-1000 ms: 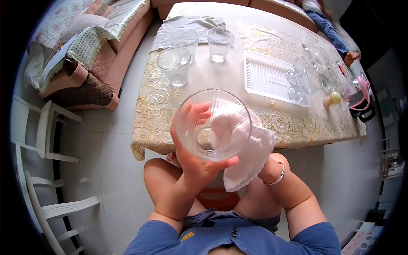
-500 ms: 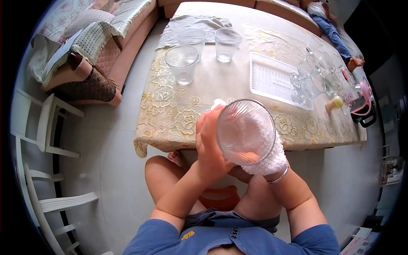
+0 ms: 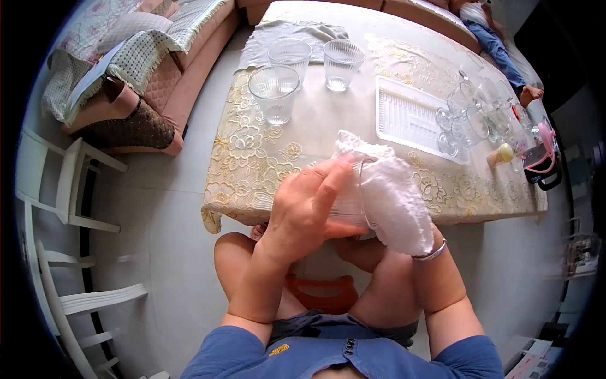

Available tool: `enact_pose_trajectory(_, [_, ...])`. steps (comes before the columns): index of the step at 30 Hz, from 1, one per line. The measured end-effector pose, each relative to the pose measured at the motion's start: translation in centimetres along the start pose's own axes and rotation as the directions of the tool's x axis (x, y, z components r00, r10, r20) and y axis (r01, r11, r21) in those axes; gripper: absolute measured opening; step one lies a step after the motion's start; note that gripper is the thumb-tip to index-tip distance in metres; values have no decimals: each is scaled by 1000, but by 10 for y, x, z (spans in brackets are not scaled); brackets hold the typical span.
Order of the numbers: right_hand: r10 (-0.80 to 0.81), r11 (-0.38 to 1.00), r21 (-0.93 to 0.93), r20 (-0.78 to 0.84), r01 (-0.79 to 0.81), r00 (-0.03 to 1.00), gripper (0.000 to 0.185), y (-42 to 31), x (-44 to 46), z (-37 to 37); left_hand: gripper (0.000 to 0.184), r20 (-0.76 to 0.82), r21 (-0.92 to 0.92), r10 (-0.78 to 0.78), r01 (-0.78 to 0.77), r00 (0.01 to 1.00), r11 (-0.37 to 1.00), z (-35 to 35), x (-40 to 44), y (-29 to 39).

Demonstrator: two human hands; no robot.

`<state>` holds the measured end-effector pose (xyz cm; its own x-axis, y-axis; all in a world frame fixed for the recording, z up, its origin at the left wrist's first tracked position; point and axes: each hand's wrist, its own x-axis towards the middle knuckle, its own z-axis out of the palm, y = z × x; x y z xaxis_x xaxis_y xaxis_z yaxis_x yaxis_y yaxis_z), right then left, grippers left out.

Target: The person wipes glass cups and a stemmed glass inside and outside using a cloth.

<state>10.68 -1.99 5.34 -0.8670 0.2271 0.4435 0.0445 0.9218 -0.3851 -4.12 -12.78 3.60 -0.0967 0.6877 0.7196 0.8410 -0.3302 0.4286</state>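
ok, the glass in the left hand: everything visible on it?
The glass is clear and colourless, with a round rim. It is held tipped over sideways, its mouth toward the right of the picture, by the left hand, which wraps it and hides its base and much of its wall. A white, fluffy cloth meets it at the mouth; how far in it reaches cannot be told. No crack shows in the visible part.

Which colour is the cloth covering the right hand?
The cloth is white; the current head view shows it best.
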Motion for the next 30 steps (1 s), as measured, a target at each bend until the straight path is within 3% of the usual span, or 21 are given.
enact_pose_trajectory(1, [331, 741, 584, 110, -331, 937, 33, -6, 6, 0, 76, 26, 5, 22, -23, 999, 1000, -1, 1, 0])
enact_pose_trajectory(2, [491, 101, 866, 385, -489, 782, 29, -9, 11, 0, 75, 50, 10, 44, -45, 998, 999, -2, 2, 1])
enact_pose_trajectory(3, [516, -66, 879, 435, -472, 738, 24, -7, 14, 4, 74, 82, 25, 33, -36, 996, 999, -4, 1, 2])
enact_pose_trajectory(4, [515, -65, 878, 437, -474, 738, 24, -3, 12, 8, 74, 79, 25, 31, -34, 996, 999, -5, 3, 3])
enact_pose_trajectory(6, [546, 304, 746, 374, -593, 750, 20, 6, 4, 16, 74, 188, 74, 47, -62, 981, 995, -8, 5, 5])
enact_pose_trajectory(8, [567, 368, 735, 308, -569, 764, 17, 11, 0, 24, 74, 191, 67, 33, -46, 981, 997, -6, 4, 6])
enact_pose_trajectory(10, [525, 556, 637, 230, -534, 820, 24, 14, -3, 24, 74, 193, 62, 20, -32, 981, 998, -3, 3, 5])
enact_pose_trajectory(11, [524, 556, 637, 230, -534, 820, 24, 16, -4, 26, 75, 184, 43, 18, -27, 983, 999, -2, 3, 4])
enact_pose_trajectory(12, [572, 324, 772, 300, -546, 763, 31, 17, -4, 29, 76, 176, 24, 16, -21, 984, 999, 0, 3, 3])
enact_pose_trajectory(14, [594, 67, 852, 384, -519, 707, 37, 15, -3, 24, 78, 150, -18, -26, 29, 988, 999, 1, 3, -1])
enact_pose_trajectory(16, [545, -141, 819, 534, -556, 647, 51, 3, 8, 2, 79, 127, -62, -68, 76, 990, 995, 0, 1, -6])
enact_pose_trajectory(17, [460, -199, 826, 554, -527, 694, 57, 10, 5, 2, 79, 119, -59, -96, 103, 988, 993, -1, 0, -9])
enact_pose_trajectory(20, [416, -105, 858, 497, -503, 762, 60, 1, 3, -8, 79, 87, -79, -151, 158, 985, 984, -4, 1, -8])
enact_pose_trajectory(21, [411, 41, 848, 467, -528, 783, 59, 1, 1, -3, 78, 94, -61, -127, 133, 988, 989, -5, 1, -8])
enact_pose_trajectory(24, [424, 132, 755, 543, -642, 725, 58, 0, 5, 1, 77, 140, -43, -77, 84, 987, 996, -8, 3, -6])
enact_pose_trajectory(26, [417, 204, 775, 483, -598, 769, 56, 4, 0, 15, 76, 175, -43, -53, 62, 983, 997, -9, 4, -3])
enact_pose_trajectory(28, [429, 374, 755, 374, -539, 822, 55, 3, 0, 24, 76, 193, -2, -13, 14, 981, 1000, -8, 3, 1])
enact_pose_trajectory(30, [432, 419, 760, 314, -497, 845, 47, 2, 0, 28, 77, 205, 11, -4, 2, 979, 1000, -8, 1, 0])
